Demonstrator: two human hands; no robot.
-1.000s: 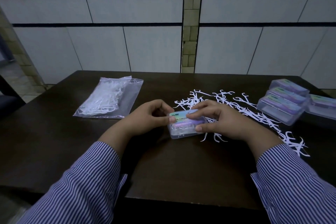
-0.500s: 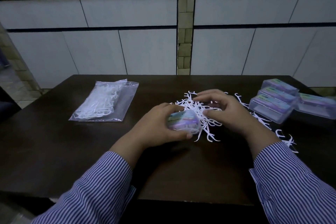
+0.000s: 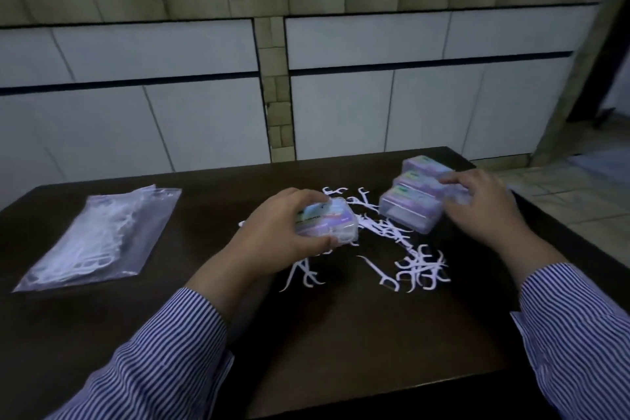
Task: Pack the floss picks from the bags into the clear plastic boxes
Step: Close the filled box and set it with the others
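Note:
My left hand (image 3: 283,232) grips a closed clear plastic box (image 3: 327,223) with a coloured label, held just above the dark table (image 3: 341,351). White floss picks (image 3: 419,264) lie loose on the table between my hands. My right hand (image 3: 480,208) rests on a row of clear plastic boxes (image 3: 409,208) at the table's right, fingers spread over their far side; what lies under the palm is hidden. A clear bag of floss picks (image 3: 99,235) lies flat at the left.
The table's right edge (image 3: 559,232) runs close beside the boxes, with tiled floor (image 3: 579,187) beyond. A white tiled wall (image 3: 170,106) stands behind the table.
My right hand has left the held box and moved right onto the row of boxes. My left hand keeps the box and has shifted it right. The view has tilted up.

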